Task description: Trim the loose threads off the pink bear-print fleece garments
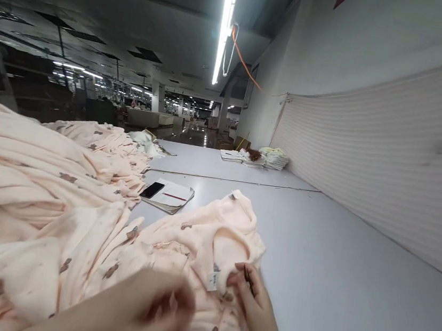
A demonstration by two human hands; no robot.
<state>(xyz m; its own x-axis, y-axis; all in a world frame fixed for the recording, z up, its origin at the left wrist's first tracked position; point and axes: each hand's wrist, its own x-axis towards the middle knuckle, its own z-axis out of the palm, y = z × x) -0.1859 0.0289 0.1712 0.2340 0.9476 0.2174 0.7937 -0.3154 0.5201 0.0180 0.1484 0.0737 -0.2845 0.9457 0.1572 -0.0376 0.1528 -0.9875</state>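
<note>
A pale pink garment point(199, 238) printed with small brown figures lies on the white table point(331, 286) in front of me, its neck opening facing up. My right hand point(251, 298) pinches the fabric just below the neckline, beside a small white label point(213, 280), and seems to hold a thin dark tool. My left hand point(159, 308) is blurred by motion, low on the garment, so its fingers do not read clearly.
A large heap of the same pink garments point(41, 186) fills the left side. A black phone point(152, 190) rests on papers point(171, 196) further back. Folded stacks point(272, 158) sit at the far end. A striped fabric wall point(385, 169) runs along the right.
</note>
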